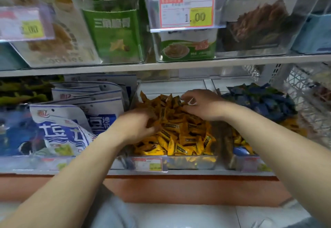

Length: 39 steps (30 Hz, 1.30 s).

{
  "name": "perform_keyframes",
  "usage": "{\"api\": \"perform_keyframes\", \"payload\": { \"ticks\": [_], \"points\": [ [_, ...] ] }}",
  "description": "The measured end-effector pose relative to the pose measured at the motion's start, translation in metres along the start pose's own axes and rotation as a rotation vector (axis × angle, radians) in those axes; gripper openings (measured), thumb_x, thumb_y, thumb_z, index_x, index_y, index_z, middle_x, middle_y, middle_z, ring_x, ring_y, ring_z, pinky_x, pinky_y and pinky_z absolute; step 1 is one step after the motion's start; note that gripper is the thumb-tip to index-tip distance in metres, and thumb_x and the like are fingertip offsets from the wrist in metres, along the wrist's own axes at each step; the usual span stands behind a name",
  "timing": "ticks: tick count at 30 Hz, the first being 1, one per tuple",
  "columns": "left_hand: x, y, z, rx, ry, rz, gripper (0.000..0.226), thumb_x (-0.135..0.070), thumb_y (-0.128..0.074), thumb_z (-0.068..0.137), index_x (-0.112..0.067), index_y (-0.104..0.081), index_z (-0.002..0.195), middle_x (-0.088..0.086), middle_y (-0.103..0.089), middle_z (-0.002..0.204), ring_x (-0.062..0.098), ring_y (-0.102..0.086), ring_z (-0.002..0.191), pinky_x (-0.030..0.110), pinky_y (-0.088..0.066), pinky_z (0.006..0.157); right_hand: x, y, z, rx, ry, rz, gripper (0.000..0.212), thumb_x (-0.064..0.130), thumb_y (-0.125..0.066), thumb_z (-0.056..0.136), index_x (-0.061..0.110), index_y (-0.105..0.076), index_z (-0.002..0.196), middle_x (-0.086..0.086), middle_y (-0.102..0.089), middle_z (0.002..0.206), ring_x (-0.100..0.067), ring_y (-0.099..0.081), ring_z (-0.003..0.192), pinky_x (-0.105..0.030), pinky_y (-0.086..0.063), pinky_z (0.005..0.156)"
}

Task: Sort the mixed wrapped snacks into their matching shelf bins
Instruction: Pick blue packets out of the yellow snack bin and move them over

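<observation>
Orange wrapped snacks (179,134): heaped in the clear centre bin (193,163) on the lower shelf (197,172), from front wall to rear wall.
Left hand (138,125): at the left side of the centre bin, motion-blurred; fingers curled into the heap, gripping a few orange packets.
Right hand (202,104): over the rear right corner of the centre bin; fingers bent down onto the heap; gripping or not, cannot tell.
Blue wrapped snacks (265,100): piled toward the rear of the right bin (240,161); yellow packets (240,140) mixed in near its front wall.
White-and-blue bags (68,120): leaning in a stack just left of the centre bin.
Price tag (148,164): on the front edge of the lower shelf, below the centre bin's front left corner.
Upper shelf (161,65): clear bins of green bags (114,34); price label (186,9) reading 1.00.
</observation>
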State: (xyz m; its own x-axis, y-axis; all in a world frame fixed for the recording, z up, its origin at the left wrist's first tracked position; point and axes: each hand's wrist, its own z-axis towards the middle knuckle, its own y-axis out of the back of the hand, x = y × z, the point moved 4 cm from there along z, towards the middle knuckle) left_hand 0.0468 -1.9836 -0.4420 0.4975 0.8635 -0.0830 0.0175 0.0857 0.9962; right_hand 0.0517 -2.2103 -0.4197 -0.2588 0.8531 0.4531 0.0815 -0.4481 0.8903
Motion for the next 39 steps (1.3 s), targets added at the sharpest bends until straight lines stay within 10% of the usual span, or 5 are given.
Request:
{"api": "perform_keyframes", "payload": {
  "ticks": [9,17,22,27,39],
  "points": [
    [-0.025,-0.012,-0.003,-0.03,-0.009,-0.004,0.045,-0.05,-0.051,0.093,-0.025,-0.05,0.131,0.005,-0.063,0.113,0.028,-0.062,0.1,0.036,-0.051,0.075,0.007,-0.06,0.069,0.414,-0.029,-0.17,0.063,0.055,-0.044,0.097,0.036,-0.024,0.153,-0.002,-0.021,0.162,-0.026,-0.024,0.146,-0.041,-0.024,0.113],
    [-0.046,-0.032,0.023,-0.066,0.032,-0.198,0.068,-0.064,-0.042,0.093,-0.034,-0.028,0.152,-0.002,-0.029,0.16,0.025,-0.025,0.145,0.046,-0.029,0.115,0.0,-0.029,0.014,0.534,-0.016,-0.469,0.033,0.069,-0.045,0.085,0.041,-0.06,0.089,0.01,-0.065,0.096,-0.003,-0.057,0.08,-0.025,-0.044,0.066],
    [-0.041,-0.045,0.025,0.073,-0.018,-0.228,0.06,-0.062,-0.044,0.091,-0.044,-0.033,0.147,-0.006,-0.042,0.153,0.022,-0.026,0.145,0.048,-0.029,0.114,-0.009,-0.001,0.063,0.181,0.032,-0.269,0.031,0.034,-0.055,0.096,0.03,-0.059,0.127,0.002,-0.06,0.129,-0.016,-0.057,0.11,-0.032,-0.046,0.09],
    [-0.035,-0.046,0.012,0.017,-0.022,-0.283,0.054,-0.06,-0.05,0.089,-0.044,-0.042,0.14,-0.008,-0.049,0.145,0.017,-0.033,0.14,0.042,-0.034,0.111,-0.023,-0.032,0.108,0.332,-0.072,-0.236,0.056,0.02,-0.059,0.095,0.024,-0.039,0.147,-0.003,-0.05,0.144,-0.02,-0.049,0.127,-0.03,-0.041,0.099],
    [-0.033,-0.047,0.013,-0.022,-0.035,-0.279,0.056,-0.06,-0.051,0.089,-0.04,-0.044,0.141,-0.006,-0.052,0.142,0.017,-0.034,0.14,0.04,-0.036,0.111,-0.034,-0.043,0.108,0.182,-0.096,-0.531,0.032,0.037,-0.057,0.094,0.006,-0.065,0.093,-0.008,-0.06,0.089,-0.021,-0.06,0.075,-0.035,-0.052,0.067]
  ]
}}
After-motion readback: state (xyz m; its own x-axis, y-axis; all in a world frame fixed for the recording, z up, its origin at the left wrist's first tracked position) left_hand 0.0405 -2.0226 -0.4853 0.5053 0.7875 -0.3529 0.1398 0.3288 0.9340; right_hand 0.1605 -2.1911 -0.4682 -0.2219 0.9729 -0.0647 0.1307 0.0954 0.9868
